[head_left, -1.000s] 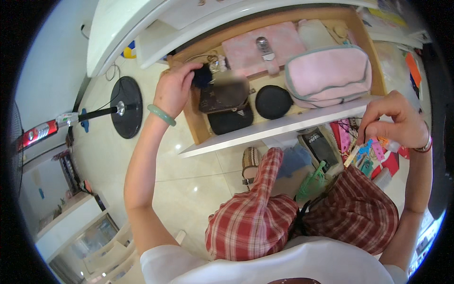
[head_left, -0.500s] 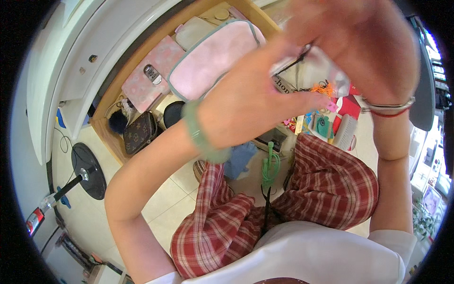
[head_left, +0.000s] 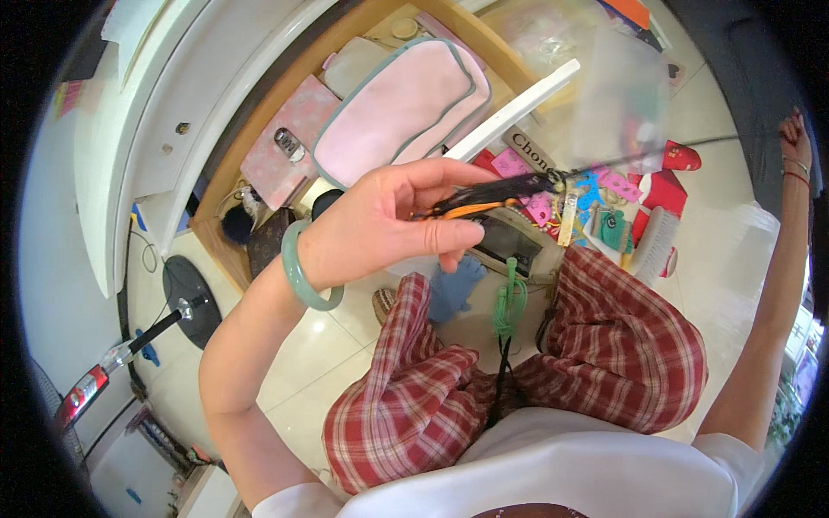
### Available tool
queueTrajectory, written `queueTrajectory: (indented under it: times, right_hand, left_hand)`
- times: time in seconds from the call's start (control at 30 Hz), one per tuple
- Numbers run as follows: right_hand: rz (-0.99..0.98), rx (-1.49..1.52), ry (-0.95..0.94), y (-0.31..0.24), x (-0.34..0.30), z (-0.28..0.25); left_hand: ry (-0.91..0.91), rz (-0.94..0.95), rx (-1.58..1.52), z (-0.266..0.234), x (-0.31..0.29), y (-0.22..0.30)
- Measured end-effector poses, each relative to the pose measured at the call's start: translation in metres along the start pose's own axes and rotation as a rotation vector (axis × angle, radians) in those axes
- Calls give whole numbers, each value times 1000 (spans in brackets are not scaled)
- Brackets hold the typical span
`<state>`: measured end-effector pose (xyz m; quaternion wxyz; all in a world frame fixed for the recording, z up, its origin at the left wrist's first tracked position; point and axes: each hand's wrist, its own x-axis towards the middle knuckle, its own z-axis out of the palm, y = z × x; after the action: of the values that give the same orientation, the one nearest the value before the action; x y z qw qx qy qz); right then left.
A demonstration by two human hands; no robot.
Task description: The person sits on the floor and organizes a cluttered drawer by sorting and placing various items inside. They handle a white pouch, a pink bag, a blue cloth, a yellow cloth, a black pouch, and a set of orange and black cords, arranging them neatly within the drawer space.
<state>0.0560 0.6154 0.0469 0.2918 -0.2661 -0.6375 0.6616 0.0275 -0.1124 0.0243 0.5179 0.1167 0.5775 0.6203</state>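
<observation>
In front of the drawer my left hand (head_left: 397, 220), a green bangle at its wrist, grips a bundle of black cords (head_left: 501, 192) with an orange strand among them. A long thin black cord (head_left: 665, 149) runs taut from the bundle toward the far right. Out there my right hand (head_left: 794, 142) is closed at the cord's other end, arm stretched wide. Beneath the bundle lie a brown-and-black flat case (head_left: 509, 246) and small colourful trinkets (head_left: 596, 190). A coiled green cord (head_left: 509, 302) lies between my knees.
An open wooden drawer (head_left: 207, 233) holds a pink pouch (head_left: 397, 104), a pink patterned book (head_left: 289, 142) and a dark purse (head_left: 269, 242). Close by are a white bar (head_left: 518, 108), a clear plastic box (head_left: 617, 95) and a pale comb (head_left: 656, 242). A round black stand base (head_left: 192, 298) is at left.
My right hand has swung far out to the right, drawing the black cord straight. My left hand has shifted left and lower, and the cord bundle now shows in it.
</observation>
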Motion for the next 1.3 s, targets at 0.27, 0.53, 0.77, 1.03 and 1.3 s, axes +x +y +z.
queueTrajectory:
  times: [0.27, 0.53, 0.77, 1.03, 1.3]
  right_hand:
    - [-336, -812, -803, 88, -205, 195]
    - [-304, -421, -1262, 33, -319, 309]
    - [-55, -522, -794, 29, -261, 235]
    - [257, -543, -746, 71, -244, 203]
    - [316, -581, -890, 133, -227, 187]
  left_hand:
    - [123, -193, -129, 11, 23, 10]
    - [150, -157, -33, 19, 22, 22]
    - [323, -168, 72, -20, -19, 9]
    - [562, -53, 130, -34, -40, 13]
    - [663, 66, 393, -31, -54, 28]
